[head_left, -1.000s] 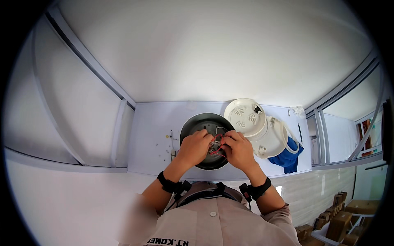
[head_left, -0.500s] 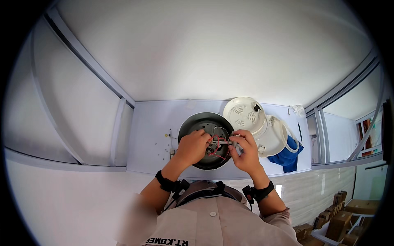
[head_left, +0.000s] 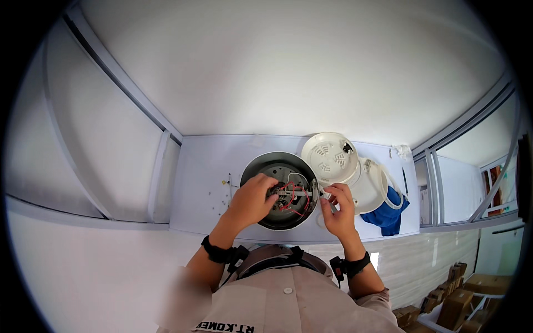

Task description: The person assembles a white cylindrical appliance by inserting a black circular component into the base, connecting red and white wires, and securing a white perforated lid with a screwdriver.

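Observation:
A round grey metal housing [head_left: 256,164], like a rice cooker body, stands on the table with its open side up. Inside it run red wires [head_left: 292,188], a white wire and a pale metal strip [head_left: 297,193] lying crosswise. My left hand [head_left: 252,197] reaches in from the left, thumb and fingers curled round a part at the middle that I cannot make out. Just outside the right rim is my right hand [head_left: 338,211], its fingertips pinched on something small and pale. What it is stays partly hidden by the fingers.
Behind and to the right lie a round white plastic cover [head_left: 333,152] with slots and a white part with a curved handle [head_left: 395,186]. A blue cloth [head_left: 387,213] is under it. Small screws [head_left: 220,215] are scattered at left. A dark thin tool [head_left: 404,177] lies far right.
My right hand has drawn back from inside the housing to its right rim. My left hand has shifted slightly left, and more of the wires and strip now shows.

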Demonstrator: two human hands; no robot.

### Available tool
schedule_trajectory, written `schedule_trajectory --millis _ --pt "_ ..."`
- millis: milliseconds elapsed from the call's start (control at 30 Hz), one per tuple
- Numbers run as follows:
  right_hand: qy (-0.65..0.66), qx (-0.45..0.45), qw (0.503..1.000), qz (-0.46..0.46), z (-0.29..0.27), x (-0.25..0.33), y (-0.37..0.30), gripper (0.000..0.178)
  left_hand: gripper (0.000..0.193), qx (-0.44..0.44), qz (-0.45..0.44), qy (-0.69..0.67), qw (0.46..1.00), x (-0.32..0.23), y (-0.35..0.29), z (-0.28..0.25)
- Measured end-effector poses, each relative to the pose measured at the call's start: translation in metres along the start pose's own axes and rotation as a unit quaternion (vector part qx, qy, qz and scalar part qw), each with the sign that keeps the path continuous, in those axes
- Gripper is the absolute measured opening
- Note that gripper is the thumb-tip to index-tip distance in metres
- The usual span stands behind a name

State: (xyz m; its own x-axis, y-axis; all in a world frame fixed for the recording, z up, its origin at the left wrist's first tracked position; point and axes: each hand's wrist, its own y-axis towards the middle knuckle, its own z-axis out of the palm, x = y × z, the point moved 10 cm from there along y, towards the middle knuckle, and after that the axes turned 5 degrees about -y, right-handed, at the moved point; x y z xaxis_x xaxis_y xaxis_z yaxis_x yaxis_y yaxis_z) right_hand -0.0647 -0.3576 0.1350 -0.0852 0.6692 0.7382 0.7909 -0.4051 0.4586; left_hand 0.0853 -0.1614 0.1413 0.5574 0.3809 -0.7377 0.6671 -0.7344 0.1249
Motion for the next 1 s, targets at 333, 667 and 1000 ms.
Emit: schedule_trajectory --millis 333,667,1000 --pt "0.118 0.057 0.963 0.237 0.033 -0.101 -0.044 0.033 0.030 -0.312 -0.175 -0.160 0.920 0.101 -0.084 -0.046" --pt "0.192 0.154 0.889 0.386 0.091 -0.128 -0.071 0.052 0.040 -0.287 -0.215 -0.293 0.886 0.122 -0.108 0.008" --pt "0.228 0.174 0.852 0.437 0.099 -0.134 -0.070 0.059 0.052 -0.210 -0.259 -0.238 0.912 0.132 -0.114 0.002"
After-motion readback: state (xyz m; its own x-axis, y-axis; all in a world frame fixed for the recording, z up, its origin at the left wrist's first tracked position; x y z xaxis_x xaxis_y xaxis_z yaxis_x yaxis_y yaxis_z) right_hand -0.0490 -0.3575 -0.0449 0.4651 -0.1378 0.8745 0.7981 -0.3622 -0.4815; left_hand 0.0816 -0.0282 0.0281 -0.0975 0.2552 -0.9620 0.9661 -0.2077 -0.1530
